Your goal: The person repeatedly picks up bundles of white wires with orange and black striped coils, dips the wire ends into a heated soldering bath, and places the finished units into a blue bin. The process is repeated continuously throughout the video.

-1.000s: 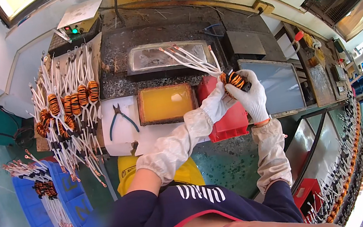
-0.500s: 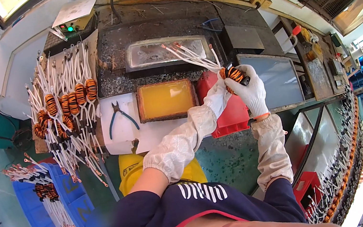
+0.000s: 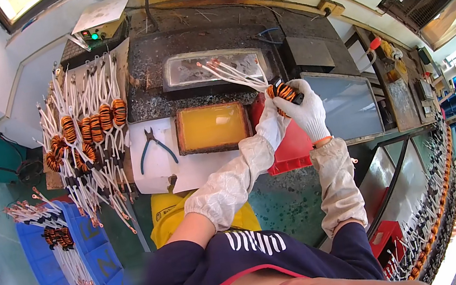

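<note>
Nearest the camera, the person's dark top fills the lower edge, and both forearms in white sleeve covers reach forward over the green bench (image 3: pixel 279 207). Just left of them lies a yellow bag (image 3: pixel 170 213), and further left a blue crate (image 3: pixel 95 270) holds wound coils with white leads.

Both gloved hands meet above a red tray (image 3: pixel 291 153). The right hand (image 3: pixel 308 113) is closed around an orange-and-black toroid coil (image 3: pixel 283 92), fingers wrapped over its body. The left hand (image 3: pixel 272 125) sits just below and beside it, curled against the coil's underside; how firmly it grips cannot be told. The coil's white leads (image 3: pixel 231 73) fan out to the upper left, their tips reaching over a shallow metal tray (image 3: pixel 214 66) with a grey, shiny surface.

Left of the hands sits a rectangular pan of yellow liquid (image 3: pixel 212 127), then blue-handled pliers (image 3: pixel 152 146) on white paper, and beyond that a rack of finished coils (image 3: pixel 88 127).

The risks look plain enough. If the shiny tray is hot, a lead dipped too deep or a slip of the grip could bring gloved fingers close to the surface. The splayed leads may also enter unevenly, some missing the surface. A dropped coil would likely land in the tray or the yellow pan.
</note>
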The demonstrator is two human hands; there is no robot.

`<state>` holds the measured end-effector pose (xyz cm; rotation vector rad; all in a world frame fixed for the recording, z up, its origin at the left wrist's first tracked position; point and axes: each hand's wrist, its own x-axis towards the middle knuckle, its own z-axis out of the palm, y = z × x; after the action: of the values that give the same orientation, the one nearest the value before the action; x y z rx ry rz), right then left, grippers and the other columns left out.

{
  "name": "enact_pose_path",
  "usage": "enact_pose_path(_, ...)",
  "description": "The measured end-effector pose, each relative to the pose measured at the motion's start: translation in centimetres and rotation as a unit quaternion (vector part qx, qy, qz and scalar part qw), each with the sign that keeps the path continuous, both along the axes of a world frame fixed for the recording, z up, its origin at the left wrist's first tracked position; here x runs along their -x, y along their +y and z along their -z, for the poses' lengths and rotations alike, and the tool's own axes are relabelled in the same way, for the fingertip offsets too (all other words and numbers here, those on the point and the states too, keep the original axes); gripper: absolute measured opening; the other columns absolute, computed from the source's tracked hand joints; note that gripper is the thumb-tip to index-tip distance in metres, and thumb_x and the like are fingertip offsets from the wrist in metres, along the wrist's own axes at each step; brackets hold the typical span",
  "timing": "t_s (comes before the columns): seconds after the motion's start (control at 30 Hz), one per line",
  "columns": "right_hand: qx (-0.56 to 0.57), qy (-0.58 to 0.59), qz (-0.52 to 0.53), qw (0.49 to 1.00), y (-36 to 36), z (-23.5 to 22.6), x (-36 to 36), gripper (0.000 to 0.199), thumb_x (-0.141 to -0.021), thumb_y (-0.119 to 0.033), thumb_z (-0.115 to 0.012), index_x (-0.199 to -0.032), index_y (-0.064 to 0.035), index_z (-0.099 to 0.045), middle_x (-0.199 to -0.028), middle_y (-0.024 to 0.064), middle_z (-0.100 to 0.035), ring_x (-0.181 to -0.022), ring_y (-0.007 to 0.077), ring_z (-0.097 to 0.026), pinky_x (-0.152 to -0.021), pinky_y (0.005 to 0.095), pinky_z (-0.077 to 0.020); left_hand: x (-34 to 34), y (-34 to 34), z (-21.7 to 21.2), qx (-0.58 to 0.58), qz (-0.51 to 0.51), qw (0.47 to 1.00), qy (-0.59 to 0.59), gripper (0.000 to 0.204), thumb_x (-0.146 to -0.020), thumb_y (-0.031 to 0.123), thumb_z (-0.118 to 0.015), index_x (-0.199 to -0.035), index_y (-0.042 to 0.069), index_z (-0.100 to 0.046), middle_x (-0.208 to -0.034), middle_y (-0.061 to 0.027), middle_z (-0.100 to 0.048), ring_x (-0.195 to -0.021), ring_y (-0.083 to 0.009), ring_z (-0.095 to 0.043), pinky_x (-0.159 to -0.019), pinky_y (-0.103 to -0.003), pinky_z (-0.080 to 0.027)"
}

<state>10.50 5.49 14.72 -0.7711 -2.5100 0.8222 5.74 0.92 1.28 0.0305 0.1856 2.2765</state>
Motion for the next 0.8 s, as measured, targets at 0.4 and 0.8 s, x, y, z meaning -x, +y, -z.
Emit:
enact_pose_path(0.4, -0.001, -0.052, 0.003, 0.999, -0.5, -0.6, 0.8, 0.059, -0.069, -0.040, -0.079, -0.114, -0.0071, -0.061, -0.104, 0.0156, -0.070, -0.096, 0.0288, -0.069, -0.085, 0.0369, -0.0522, 0.2, 0.0, 0.3, -0.008, 0.010, 1.000, -0.017, 0.049, -0.101, 0.045, -0.041, -0.137, 0.013, -0.044, -0.132, -0.0044, -0.055, -0.119, -0.0186, -0.055, -0.102, -0.035, -0.046)
enact_pose_path(0.8, -0.017, -0.060, -0.004, 0.998, -1.1, -1.0, 1.2, 0.058, -0.069, -0.043, -0.077, -0.114, -0.0090, -0.062, -0.101, 0.0160, -0.070, -0.095, 0.0314, -0.069, -0.083, 0.0385, -0.0526, 0.7, 0.5, 1.3, -0.009, 0.025, 0.999, -0.047, 0.049, -0.100, 0.051, -0.040, -0.140, 0.025, -0.041, -0.131, -0.0007, -0.055, -0.116, -0.0182, -0.057, -0.096, -0.038, -0.051)
